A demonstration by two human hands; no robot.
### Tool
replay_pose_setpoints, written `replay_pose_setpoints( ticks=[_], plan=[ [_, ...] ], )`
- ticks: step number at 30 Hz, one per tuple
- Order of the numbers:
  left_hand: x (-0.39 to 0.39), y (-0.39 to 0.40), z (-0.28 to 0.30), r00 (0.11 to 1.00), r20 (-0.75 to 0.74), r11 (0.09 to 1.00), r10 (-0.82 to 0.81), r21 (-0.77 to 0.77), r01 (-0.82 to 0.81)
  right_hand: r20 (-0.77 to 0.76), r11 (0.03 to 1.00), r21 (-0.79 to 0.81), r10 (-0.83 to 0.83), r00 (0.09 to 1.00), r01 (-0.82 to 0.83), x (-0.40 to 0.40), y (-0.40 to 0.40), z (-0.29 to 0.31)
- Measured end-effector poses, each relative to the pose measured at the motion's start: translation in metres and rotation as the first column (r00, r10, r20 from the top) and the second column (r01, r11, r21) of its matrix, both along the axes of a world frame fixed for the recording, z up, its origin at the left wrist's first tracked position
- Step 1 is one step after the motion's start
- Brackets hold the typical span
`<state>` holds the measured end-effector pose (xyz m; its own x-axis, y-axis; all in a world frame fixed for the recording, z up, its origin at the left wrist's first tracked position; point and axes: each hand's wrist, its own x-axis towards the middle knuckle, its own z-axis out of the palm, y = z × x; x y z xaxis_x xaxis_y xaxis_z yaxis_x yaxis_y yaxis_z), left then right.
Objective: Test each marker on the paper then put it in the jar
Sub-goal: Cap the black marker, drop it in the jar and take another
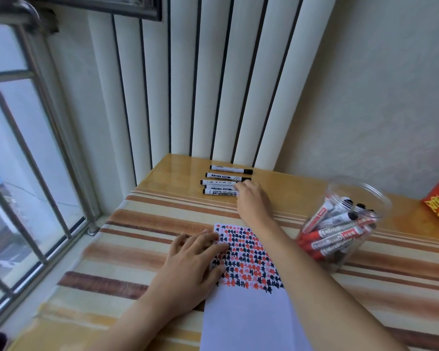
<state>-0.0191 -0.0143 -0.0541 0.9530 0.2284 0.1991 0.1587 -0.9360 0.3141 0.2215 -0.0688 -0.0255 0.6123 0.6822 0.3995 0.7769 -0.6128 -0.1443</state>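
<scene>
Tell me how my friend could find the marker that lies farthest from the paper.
Look at the white ribbed panel standing at the back of the wooden table. Just in front of its foot is a short row of markers, lying side by side. The farthest marker is the one nearest the panel, white with black ends, lying clear of the right hand that reaches the nearer ones.

Daylight scene, bright and soft, coming from the window (23, 148) on the left. Glass is washed out, pale bluish, outside view hazy. Glossy counter (178, 168) shows a reflective sheen near the wall, with the wall slats (213, 84) mirrored faintly in it. Shadows weak and diffuse, just a soft one under the forearms. Wide-angle bending: window bars and slats lean and fan outward toward the edges. Overall slightly soft; left edge and bottom-left corner are blurred. Clear jar (345, 221) carries pale glare on its wall.
</scene>
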Motion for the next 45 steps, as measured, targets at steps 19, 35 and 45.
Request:
replay_pose_setpoints(
  ticks=[19,35,45],
  plan=[
    [0.002,-0.019,0.011,0.955,0.29,0.994,-0.069,-0.058,0.089,-0.793,0.827,0.534,0.416,0.445,0.179,-0.143,-0.126,0.01],
    [-0.003,-0.038,0.022,0.93,0.263,0.96,-0.257,-0.04,0.276,-0.064,0.953,0.16,0.27,0.961,-0.258,-0.136,-0.177,0.01],
    [-0.003,-0.041,0.018,0.933,0.224,0.947,-0.283,-0.088,0.309,0.052,0.958,0.094,0.268,0.962,-0.272,-0.163,-0.158,0.001]
  ],
)
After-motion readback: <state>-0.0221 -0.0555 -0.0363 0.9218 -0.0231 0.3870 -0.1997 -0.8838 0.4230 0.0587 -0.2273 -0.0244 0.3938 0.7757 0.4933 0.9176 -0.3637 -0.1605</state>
